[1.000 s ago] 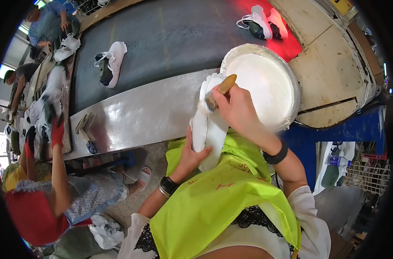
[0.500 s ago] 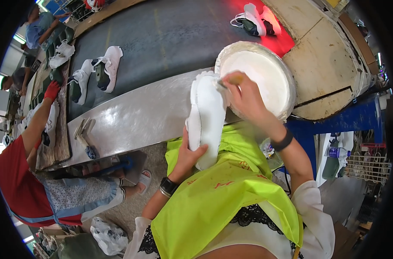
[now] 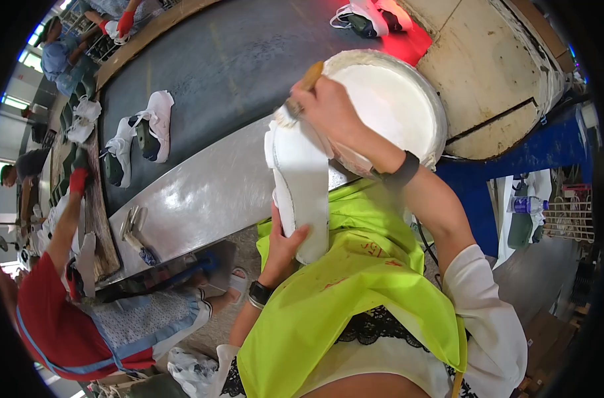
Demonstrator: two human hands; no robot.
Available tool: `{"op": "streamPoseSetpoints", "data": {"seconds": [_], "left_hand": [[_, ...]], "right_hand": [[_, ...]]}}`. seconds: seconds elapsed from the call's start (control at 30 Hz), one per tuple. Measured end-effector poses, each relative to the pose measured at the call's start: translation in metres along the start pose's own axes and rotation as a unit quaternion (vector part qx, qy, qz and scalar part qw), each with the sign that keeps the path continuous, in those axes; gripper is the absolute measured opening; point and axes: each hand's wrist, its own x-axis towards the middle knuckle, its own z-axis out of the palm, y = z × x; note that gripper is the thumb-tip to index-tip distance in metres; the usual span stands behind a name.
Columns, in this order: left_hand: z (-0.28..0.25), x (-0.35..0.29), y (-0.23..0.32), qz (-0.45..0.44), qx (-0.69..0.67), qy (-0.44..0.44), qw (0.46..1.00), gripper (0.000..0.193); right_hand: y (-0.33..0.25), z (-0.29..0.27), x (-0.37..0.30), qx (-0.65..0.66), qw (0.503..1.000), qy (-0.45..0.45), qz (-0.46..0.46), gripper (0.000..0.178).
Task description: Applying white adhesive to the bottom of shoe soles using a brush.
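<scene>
My left hand (image 3: 282, 247) grips a long white shoe sole (image 3: 308, 199) by its near end. The sole points away from me over the green apron, its raised rim along the left side. A brush (image 3: 311, 76) with a wooden handle is in my right hand (image 3: 335, 113), fingers wrapped round it. Its pale bristles touch the sole's far end. Just right of that hand stands a round tub (image 3: 440, 126) of white liquid, its rim crusted.
A metal ledge (image 3: 202, 182) edges the dark conveyor belt (image 3: 202, 73). On the belt are white-and-green shoes (image 3: 157, 126) at left and another pair (image 3: 368, 18) under red light. Another brush (image 3: 136, 235) lies on the ledge. A co-worker in red (image 3: 70, 312) works at left.
The brush has moved left across the sole's far end, and its handle now shows. The sole has shifted slightly left, and my view has turned a little.
</scene>
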Motion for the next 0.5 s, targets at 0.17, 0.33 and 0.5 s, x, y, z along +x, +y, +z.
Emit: {"op": "streamPoseSetpoints", "data": {"seconds": [0.17,0.33,0.5], "left_hand": [[-0.014,-0.006,-0.008,-0.022,-0.060,0.025,0.998,0.085],[-0.025,-0.005,-0.012,-0.038,-0.082,-0.003,0.996,0.085],[-0.022,-0.004,-0.011,-0.036,-0.074,-0.007,0.997,0.085]], "right_hand": [[0.018,-0.028,-0.051,0.003,0.995,0.000,0.101,0.033],[0.019,-0.036,-0.090,0.018,0.993,-0.027,0.118,0.031],[0.001,-0.025,-0.045,0.136,0.987,0.084,-0.018,0.021]]}}
